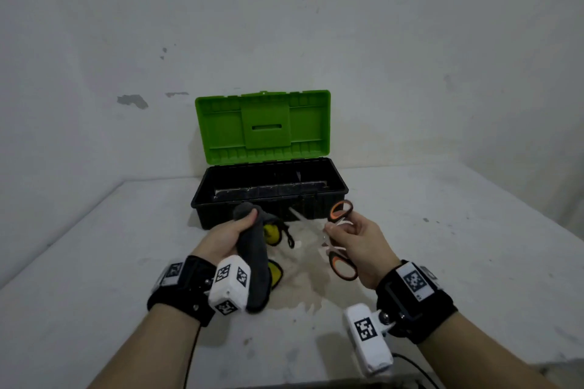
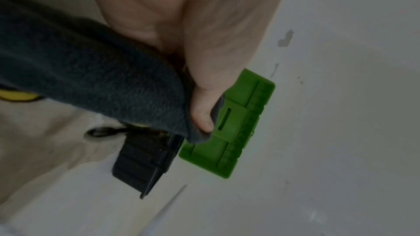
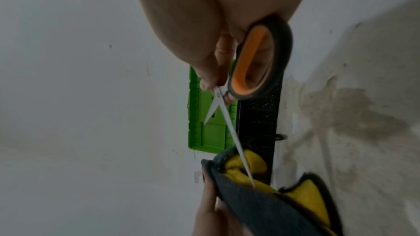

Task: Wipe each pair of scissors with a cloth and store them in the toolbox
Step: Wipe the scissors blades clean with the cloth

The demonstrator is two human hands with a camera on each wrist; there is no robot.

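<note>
A stained white worktop [image 1: 442, 246] stood against a scuffed wall, the toolbox [image 1: 268, 196] open on it, green lid up. The left hand [image 1: 227, 237] had its fingers curled round a grey-and-yellow cloth [image 1: 252, 262]; the right hand [image 1: 360, 246] pinched orange-handled scissors [image 1: 338, 230] near the pivot, blades parted, one tip at the cloth. Wiping seemed in hand; next, I judged, the blades needed closing before going into the box

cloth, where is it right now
In the head view the grey-and-yellow cloth is gripped in the left hand, left of centre, just in front of the open toolbox and beside the orange-handled scissors.
</note>
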